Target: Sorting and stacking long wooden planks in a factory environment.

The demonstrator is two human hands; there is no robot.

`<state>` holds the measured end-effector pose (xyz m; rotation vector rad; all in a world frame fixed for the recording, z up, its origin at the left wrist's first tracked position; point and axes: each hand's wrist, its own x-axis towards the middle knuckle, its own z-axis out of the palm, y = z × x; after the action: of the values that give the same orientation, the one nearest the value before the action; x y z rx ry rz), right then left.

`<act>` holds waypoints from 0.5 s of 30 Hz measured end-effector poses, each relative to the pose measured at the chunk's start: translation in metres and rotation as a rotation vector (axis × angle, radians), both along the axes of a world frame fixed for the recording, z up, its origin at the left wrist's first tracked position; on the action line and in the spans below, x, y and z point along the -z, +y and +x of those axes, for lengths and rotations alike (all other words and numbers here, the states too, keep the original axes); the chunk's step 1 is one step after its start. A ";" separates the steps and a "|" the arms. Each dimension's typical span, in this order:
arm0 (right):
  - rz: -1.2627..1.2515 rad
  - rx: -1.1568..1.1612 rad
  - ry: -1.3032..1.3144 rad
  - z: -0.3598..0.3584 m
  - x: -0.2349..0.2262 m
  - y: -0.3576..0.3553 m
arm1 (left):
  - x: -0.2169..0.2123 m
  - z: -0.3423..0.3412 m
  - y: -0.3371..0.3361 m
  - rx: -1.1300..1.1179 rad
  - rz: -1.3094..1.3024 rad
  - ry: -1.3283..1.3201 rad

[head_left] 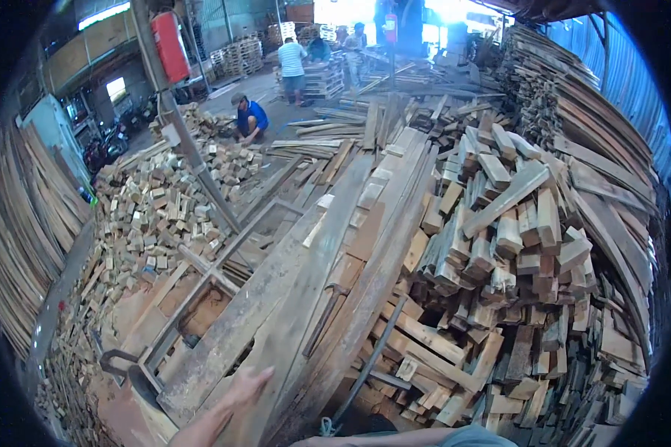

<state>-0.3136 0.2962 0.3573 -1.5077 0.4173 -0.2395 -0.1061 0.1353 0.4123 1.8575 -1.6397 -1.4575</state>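
My left hand [247,387] rests on a long, weathered wooden plank [287,335] of the bench, its visible fingers stretched out over the wood. Nothing shows in its grasp. At the lower edge, my right hand [312,442] is mostly cut off, with the forearm coming in from the right; its fingers are hidden. Along the bench, several short wood blocks [370,195] lie in a row between the long boards. A dark metal bar [324,322] is set in a gap of the bench. Close to my right arm, a thin grey rod [370,361] leans at a slant.
A high heap of cut timber pieces [492,231] stands on the right. Small wood blocks [164,201] cover the floor to the left, beside a metal frame [201,287] and a post [190,141]. A person in blue [252,118] crouches ahead; other people stand near pallets [322,80].
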 end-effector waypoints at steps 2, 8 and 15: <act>-0.010 0.017 -0.041 -0.003 -0.010 0.008 | -0.008 -0.037 -0.019 -0.015 -0.070 0.083; 0.479 0.420 -0.253 -0.023 0.022 0.033 | -0.005 -0.168 -0.074 -0.080 -0.216 0.300; 0.560 0.958 -0.179 -0.055 -0.007 0.020 | -0.027 -0.232 -0.102 -0.104 -0.187 0.675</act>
<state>-0.3683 0.3162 0.3642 -0.6410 0.9549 -0.9167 -0.3382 0.0337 0.4394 1.1435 -1.2664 -1.5833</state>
